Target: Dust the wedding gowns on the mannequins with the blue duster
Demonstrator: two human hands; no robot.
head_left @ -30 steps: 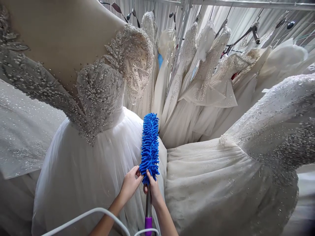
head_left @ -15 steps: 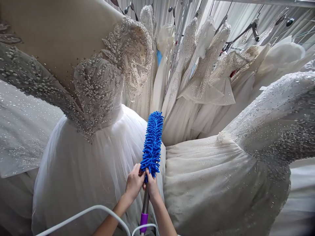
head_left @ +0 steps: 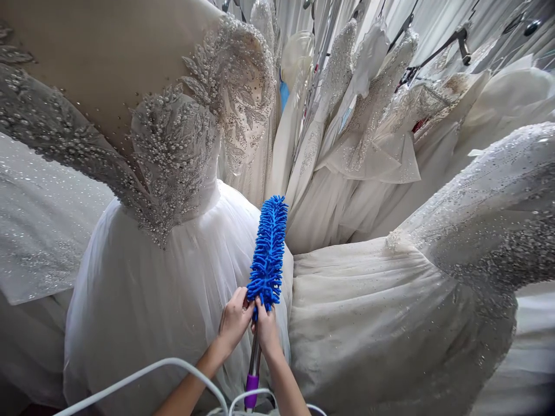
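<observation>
A blue microfibre duster (head_left: 269, 248) with a shaggy head stands upright before me, its metal handle and purple collar running down between my forearms. My left hand (head_left: 236, 319) pinches the lower end of the blue head from the left side. On the right side my right hand (head_left: 267, 329) grips the same spot, its thumb pressed on the blue strands. Both hands are closed, and some fingers are hidden behind the duster. Just behind it spreads the white tulle skirt of a beaded gown (head_left: 173, 277); whether the duster touches it I cannot tell.
A second sparkly gown (head_left: 347, 294) fills the right side. Several white dresses (head_left: 342, 156) hang behind on black hangers (head_left: 451, 46). A white curved tube (head_left: 143, 368) crosses the lower edge near my forearms. At the left lies more glittery fabric (head_left: 39, 214).
My view has shifted slightly, so the hanging dresses sit a little higher and further right. Both hands keep the same hold on the duster, which has barely moved in view.
</observation>
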